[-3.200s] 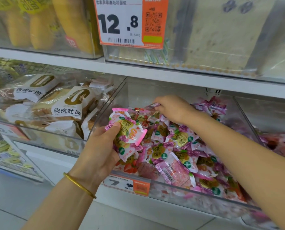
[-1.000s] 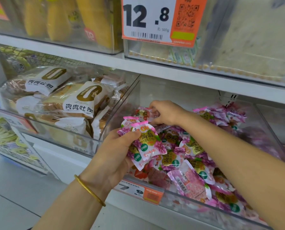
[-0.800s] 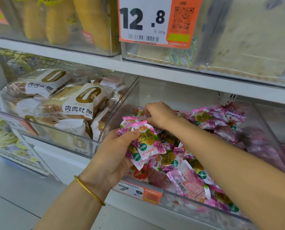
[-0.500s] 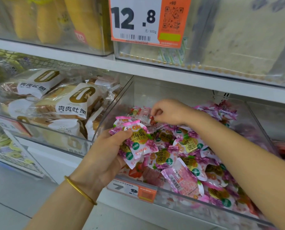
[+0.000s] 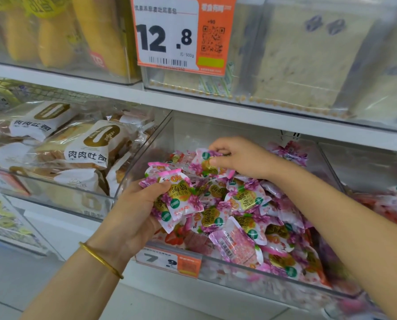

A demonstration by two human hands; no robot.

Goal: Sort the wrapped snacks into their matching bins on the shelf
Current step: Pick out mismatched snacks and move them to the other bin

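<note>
The left hand (image 5: pixel 132 218), thumb and fingers curled, grips a small stack of pink floral snack packets (image 5: pixel 180 200) over the front of the clear bin (image 5: pixel 186 135), whose price tag (image 5: pixel 167 262) reads 7.9. Deeper in, the right hand (image 5: pixel 241 158) pinches one packet (image 5: pixel 204 163) above the pile. The neighbouring bread packs (image 5: pixel 86 150) read 肉肉吐司; the upper tag (image 5: pixel 169 35) shows 12.8.

Left hand (image 5: pixel 132 215) curled, gripping; right hand (image 5: pixel 241 158) pinching.

White shelf board (image 5: pixel 216 108), pale tiled floor (image 5: pixel 12 285), bright even light.
</note>
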